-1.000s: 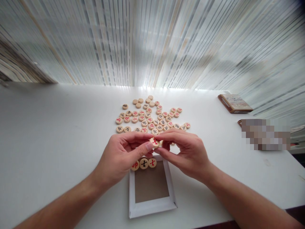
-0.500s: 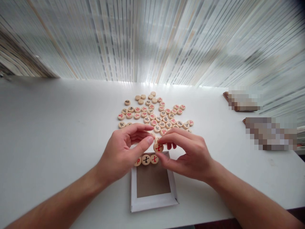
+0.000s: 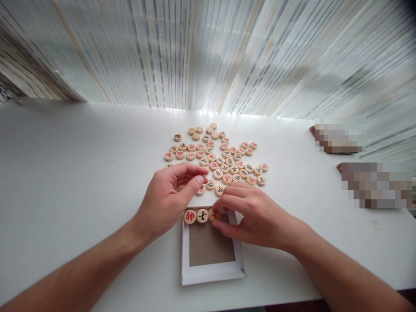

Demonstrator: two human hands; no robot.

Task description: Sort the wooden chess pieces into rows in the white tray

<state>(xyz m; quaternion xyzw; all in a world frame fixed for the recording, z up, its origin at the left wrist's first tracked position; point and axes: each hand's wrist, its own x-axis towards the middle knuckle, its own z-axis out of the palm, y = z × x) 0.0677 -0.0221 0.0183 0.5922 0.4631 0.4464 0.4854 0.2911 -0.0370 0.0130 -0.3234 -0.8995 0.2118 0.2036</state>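
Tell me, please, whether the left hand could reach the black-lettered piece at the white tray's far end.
Probably yes: the left hand looks open, and nothing visible covers the black-lettered piece.

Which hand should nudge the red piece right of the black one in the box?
Probably the right hand: it's over the white box, closest to that red advisor piece. The left hand hovers farther away, seemingly holding nothing.

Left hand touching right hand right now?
Apart. The head view shows white table between the left hand and the right hand.
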